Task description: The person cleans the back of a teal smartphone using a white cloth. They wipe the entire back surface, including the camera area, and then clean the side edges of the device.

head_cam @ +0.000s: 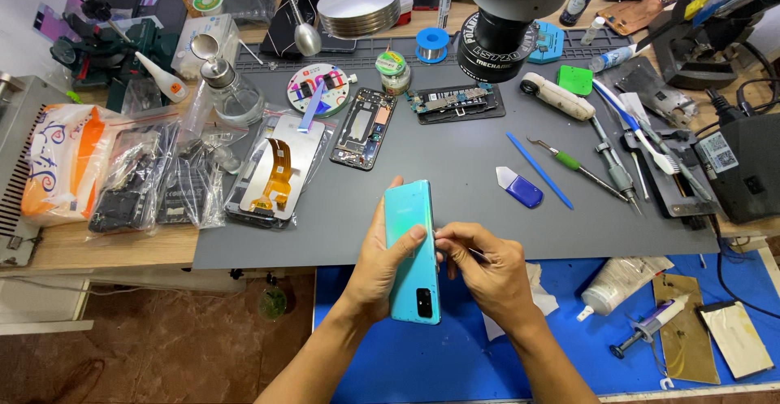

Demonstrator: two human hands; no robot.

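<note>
Gripping turquoise phone (411, 249) back-up in left hand (375, 270), fingers wrapped round its edge; right hand (486, 267) pinched on thin metal tool (475, 253) at phone's side, above grey mat (455, 168). Beyond: blue pry tool (520, 188), opened phone (363, 139), microscope (508, 22) over desk (97, 245).

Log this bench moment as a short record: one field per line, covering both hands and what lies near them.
left hand: grips a turquoise phone, back side up
right hand: pinches a thin metal tool at the phone's right edge
surface: grey work mat
nearby on mat: blue pry tool, blue spudger, opened phone frame
overhead: microscope
</note>
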